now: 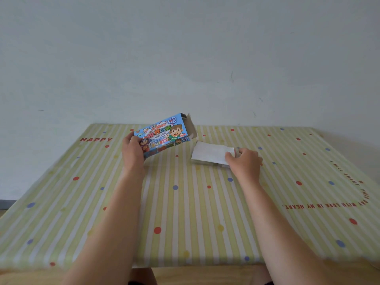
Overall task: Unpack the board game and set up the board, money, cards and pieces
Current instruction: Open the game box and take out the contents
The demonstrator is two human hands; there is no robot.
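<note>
- Blue box (162, 135) tilted, flap open; left hand (132, 150) grips its near end.
- White packet (211, 154) on table (185, 202); right hand (243, 160) pinches its edge.

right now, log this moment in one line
step: unpacking | left grip: holds open game box | right grip: holds white packet on table

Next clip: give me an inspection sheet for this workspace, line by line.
Surface: striped, dotted tablecloth covering the table.
Job's things: game box tilted, end flap open; white folded bundle lying on the cloth beside the open end.
Clutter: nothing seen.
Grippers: left hand grips the box's closed end; right hand holds the bundle's right end.
Cables: nothing seen.
Surroundings: plain pale wall behind the table.
</note>
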